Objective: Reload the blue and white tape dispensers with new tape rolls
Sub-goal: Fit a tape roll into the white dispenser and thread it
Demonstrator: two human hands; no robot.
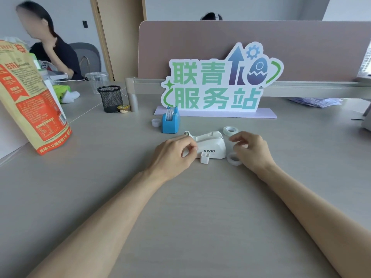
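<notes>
The white tape dispenser [210,145], marked VIVID, stands on the grey desk with its roll bay showing no roll. My left hand [174,155] grips its front end with curled fingers. My right hand [250,150] hovers just right of it, fingers apart and holding nothing. A tape roll [234,159] lies flat beneath that hand, and another roll [230,130] lies behind the dispenser. Farther back stands the blue dispenser [170,121] with a roll of tape in it. A small empty core [155,122] sits to its left.
A cut-out sign [218,83] on a lilac base stands behind the dispensers, before a desk divider [251,37]. A black mesh cup [110,99] and a small jelly cup [123,108] are at back left. An orange food bag [30,93] stands far left. A person sits beyond.
</notes>
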